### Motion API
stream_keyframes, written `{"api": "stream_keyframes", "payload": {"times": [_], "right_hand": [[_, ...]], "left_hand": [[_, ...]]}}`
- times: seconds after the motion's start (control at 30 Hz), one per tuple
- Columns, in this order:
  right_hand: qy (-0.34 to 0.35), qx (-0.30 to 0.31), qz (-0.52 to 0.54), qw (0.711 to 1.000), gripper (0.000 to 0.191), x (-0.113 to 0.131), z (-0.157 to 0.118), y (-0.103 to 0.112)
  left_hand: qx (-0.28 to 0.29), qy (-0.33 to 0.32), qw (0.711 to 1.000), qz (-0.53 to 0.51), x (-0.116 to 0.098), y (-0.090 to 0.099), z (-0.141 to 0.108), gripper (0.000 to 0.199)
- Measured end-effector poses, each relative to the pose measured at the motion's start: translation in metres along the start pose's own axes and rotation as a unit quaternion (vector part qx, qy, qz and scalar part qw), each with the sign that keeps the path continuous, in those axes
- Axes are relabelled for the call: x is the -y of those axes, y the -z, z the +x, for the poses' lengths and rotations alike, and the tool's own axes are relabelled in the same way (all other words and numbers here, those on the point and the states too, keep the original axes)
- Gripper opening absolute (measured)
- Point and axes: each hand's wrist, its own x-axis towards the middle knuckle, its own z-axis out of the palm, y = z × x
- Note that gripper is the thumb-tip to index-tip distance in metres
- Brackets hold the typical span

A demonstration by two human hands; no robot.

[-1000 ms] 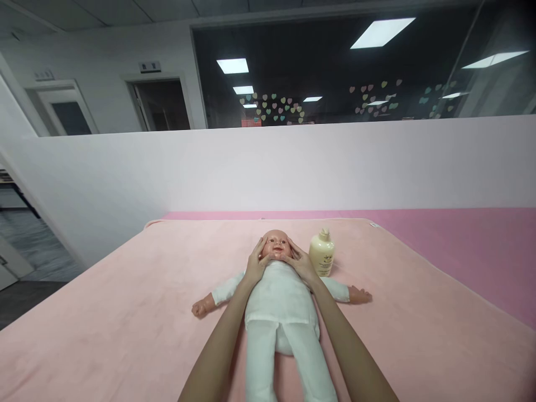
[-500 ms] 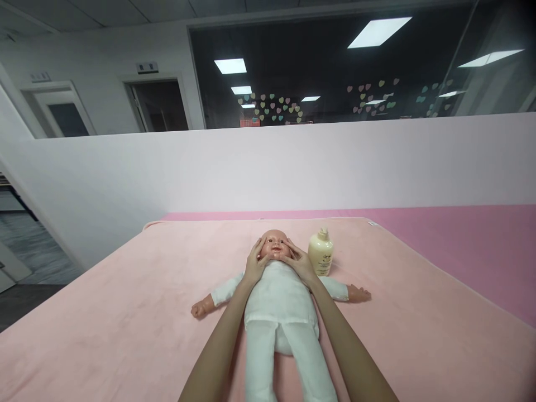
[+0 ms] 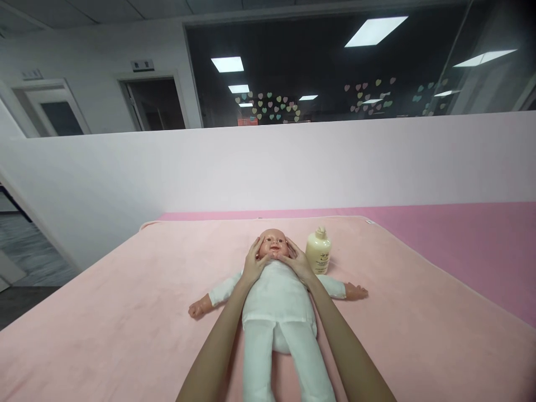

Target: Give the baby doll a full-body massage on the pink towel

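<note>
A baby doll (image 3: 278, 296) in a white top and trousers lies on its back, arms stretched out to both sides. My left hand (image 3: 254, 263) cups the side of its head at the left of the view, fingers along the cheek and temple, thumb near the chin. On the opposite cheek, my right hand (image 3: 300, 264) holds in the same way, its thumb close to the other one below the mouth. Beside my right hand stands a pale yellow pump bottle (image 3: 319, 254), upright, partly behind the doll's arm.
A peach-pink blanket (image 3: 125, 312) lies under the doll. Pink surface (image 3: 473, 245) shows along the back and right. A white low wall (image 3: 293, 167) rises behind, with a dark window (image 3: 318, 67) decorated with heart stickers above it.
The whole scene has shifted very slightly left in view. Both hands stay on the doll's cheeks, with hardly any visible movement against the face.
</note>
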Motion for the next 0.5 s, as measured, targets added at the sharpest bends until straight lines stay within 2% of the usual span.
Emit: {"api": "stream_keyframes", "payload": {"times": [0.17,0.3,0.4,0.5], "right_hand": [[-0.013,0.006,0.024,1.0,0.081,0.0022,-0.0007,-0.0005],[-0.013,-0.003,0.035,0.999,0.075,0.0043,-0.0011,-0.0016],[0.007,-0.012,-0.001,1.0,0.085,0.0017,-0.0002,-0.0017],[0.014,-0.012,-0.027,0.999,0.093,-0.001,0.0006,-0.0012]], "left_hand": [[-0.012,-0.043,0.999,0.02,0.0,0.001,0.0021,0.052],[-0.016,-0.024,1.0,0.012,-0.0021,-0.0007,0.0009,0.053],[-0.005,-0.005,1.0,0.002,-0.0023,-0.0019,-0.0007,0.065],[0.002,-0.014,1.0,0.013,-0.0011,-0.0017,-0.0007,0.06]]}}
